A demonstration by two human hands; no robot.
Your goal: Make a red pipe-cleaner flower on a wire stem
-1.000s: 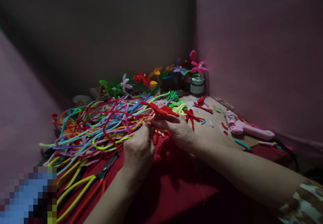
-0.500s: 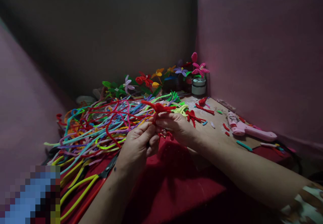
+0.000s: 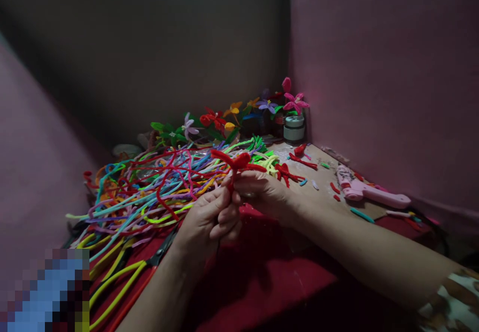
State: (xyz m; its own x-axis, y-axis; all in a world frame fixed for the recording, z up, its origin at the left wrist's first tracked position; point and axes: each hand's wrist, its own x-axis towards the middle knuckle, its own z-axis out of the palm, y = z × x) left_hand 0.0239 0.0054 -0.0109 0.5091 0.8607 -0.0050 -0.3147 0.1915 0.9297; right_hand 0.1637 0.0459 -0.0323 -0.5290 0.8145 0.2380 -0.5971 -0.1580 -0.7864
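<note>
Between my two hands is a red pipe-cleaner flower, its fuzzy petals spreading out above my fingertips. My left hand is closed, thumb and forefinger pinching the base of the flower. From the other side, the fingers of my right hand also close on it just under the petals. My fingers hide the lower part of the flower. Left of my hands lies a big heap of colourful pipe cleaners. Right of them, on the board, rest more red pipe-cleaner pieces.
Yellow-handled scissors or pliers lie by my left forearm. A pink folding-handled tool and cut scraps are on the board at right. Behind stand finished flowers and a grey-green jar. Walls enclose the back and right.
The red flower has turned a little, so its petals now show more upright. My left hand has shifted slightly, and my right fingers have closed nearer the flower's base.
</note>
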